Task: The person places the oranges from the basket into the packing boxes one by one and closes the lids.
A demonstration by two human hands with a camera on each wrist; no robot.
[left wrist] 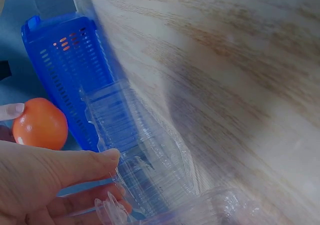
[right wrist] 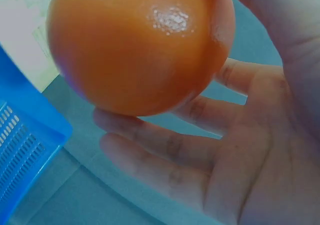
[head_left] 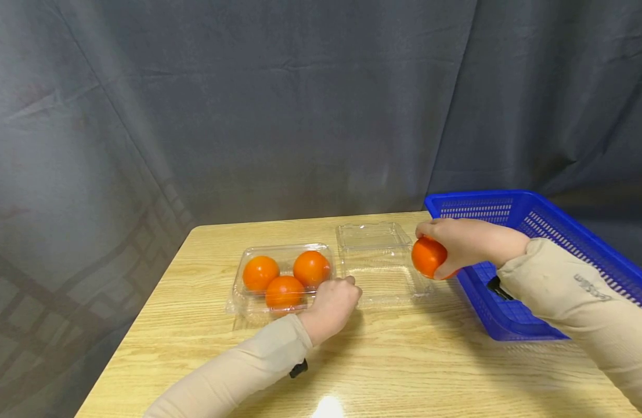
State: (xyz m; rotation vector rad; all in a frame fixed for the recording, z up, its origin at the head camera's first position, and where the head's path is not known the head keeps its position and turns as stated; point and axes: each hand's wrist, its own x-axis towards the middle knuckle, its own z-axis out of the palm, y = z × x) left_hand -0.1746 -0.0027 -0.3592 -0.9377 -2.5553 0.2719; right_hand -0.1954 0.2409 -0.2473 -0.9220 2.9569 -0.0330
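Observation:
My right hand (head_left: 464, 244) grips an orange (head_left: 427, 256) above the table, between an empty clear plastic container (head_left: 378, 273) and the blue basket (head_left: 488, 307). In the right wrist view, the fingers curl round the orange's far side, with the thumb opposite. My left hand (head_left: 332, 306) is at the near left edge of that empty container, whose lid is raised at the back. Seen from the left wrist, its thumb and fingers pinch the container's rim (left wrist: 116, 177). Left of this hand, another clear plastic container (head_left: 237, 302) holds three oranges (head_left: 284, 293).
The blue basket extends along the right side of the wooden table (head_left: 195, 348), beneath the right forearm. Through its slots in the left wrist view, some orange colour shows. A dark grey curtain (head_left: 300, 116) hangs behind the table.

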